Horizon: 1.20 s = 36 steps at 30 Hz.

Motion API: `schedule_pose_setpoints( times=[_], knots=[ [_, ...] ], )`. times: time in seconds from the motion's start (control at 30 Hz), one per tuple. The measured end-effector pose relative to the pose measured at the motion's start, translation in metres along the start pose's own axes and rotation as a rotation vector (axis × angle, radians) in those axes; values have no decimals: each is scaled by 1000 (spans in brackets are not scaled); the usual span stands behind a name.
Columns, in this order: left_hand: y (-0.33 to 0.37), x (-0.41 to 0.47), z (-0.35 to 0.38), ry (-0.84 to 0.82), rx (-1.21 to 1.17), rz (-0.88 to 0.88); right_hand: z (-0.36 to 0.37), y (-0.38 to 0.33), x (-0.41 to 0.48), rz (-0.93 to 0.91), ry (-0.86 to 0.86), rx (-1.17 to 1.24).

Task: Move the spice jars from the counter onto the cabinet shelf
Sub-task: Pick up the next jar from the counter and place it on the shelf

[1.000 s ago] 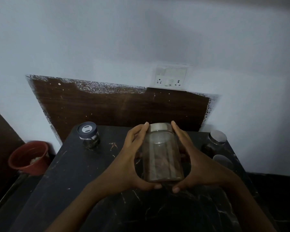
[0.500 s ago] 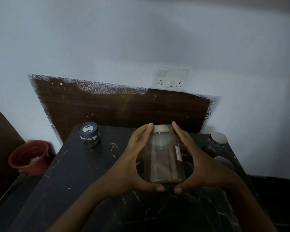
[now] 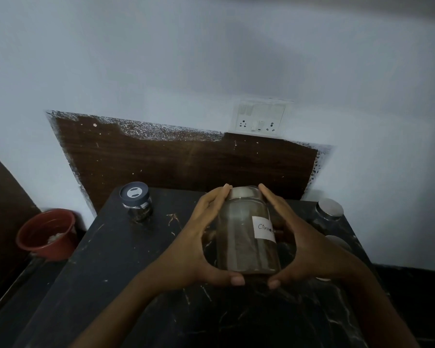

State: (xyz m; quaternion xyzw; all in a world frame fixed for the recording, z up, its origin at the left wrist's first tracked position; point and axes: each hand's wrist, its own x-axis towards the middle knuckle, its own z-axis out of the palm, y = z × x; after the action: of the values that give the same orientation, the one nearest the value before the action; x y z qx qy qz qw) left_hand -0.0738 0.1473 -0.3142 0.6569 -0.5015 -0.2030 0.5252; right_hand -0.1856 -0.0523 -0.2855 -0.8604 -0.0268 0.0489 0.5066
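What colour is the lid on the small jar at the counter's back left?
Dark blue-grey lid with a white centre; head view.

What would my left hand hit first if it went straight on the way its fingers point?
Probably the brown wooden panel behind the counter; your left hand has nothing else ahead, though depth is unclear.

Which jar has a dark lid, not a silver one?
The small jar at the counter's back left corner; the held jar and the right-side jars have silver lids.
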Motion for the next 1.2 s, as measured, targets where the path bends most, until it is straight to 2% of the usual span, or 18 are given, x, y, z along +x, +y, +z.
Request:
schedule_pose_setpoints(
  times=[0.2, 0.47, 0.63, 0.83, 1.2],
  knots=[
    [-3, 1, -1, -38, 251, 15, 6, 2, 3, -4, 57, -86],
    [-3, -2, 0, 8, 42, -3, -2, 1, 0, 35, 17, -72],
    [-6, 3, -4, -44, 124, -31, 1, 3, 4, 25, 43, -144],
    [-6, 3, -7, -14, 113, -44, -2, 0, 3, 41, 22, -114],
    [2, 7, -10, 11, 145, -6, -7, -4, 6, -33, 46, -205]
  ],
)
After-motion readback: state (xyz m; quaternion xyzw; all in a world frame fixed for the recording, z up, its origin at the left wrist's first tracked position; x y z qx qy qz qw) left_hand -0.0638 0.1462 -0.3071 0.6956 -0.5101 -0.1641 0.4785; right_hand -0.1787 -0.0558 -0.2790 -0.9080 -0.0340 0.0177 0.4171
